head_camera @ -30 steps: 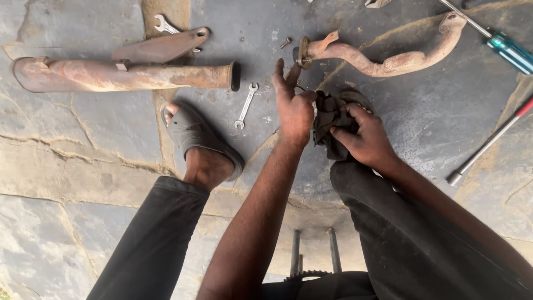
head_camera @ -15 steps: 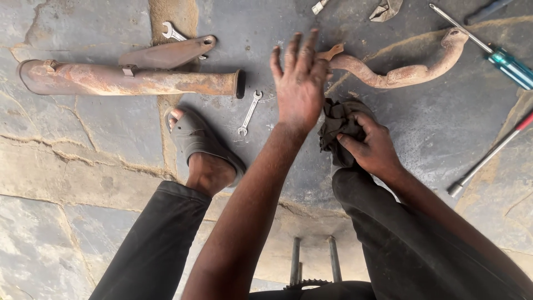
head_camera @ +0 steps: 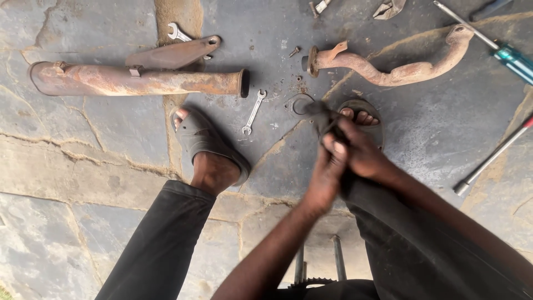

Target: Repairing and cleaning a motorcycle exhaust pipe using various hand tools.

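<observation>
Left hand [head_camera: 327,169] and right hand [head_camera: 363,153], grips closed together on dark crumpled cloth [head_camera: 325,118]; small silver open-ended spanner [head_camera: 253,112] nearby on stone floor [head_camera: 111,139]

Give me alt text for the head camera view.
Both hands, left hand and right hand, grip a dark rag above a stone floor. Around the sandalled feet lie a rusty exhaust pipe, a curved rusty pipe and a small spanner.

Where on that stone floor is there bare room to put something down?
Bare stone lies left of the sandalled left foot, below the straight rusty pipe. Another patch sits between the bent pipe and the long-handled tool. It is crowded by the small spanner and both hands.
</observation>
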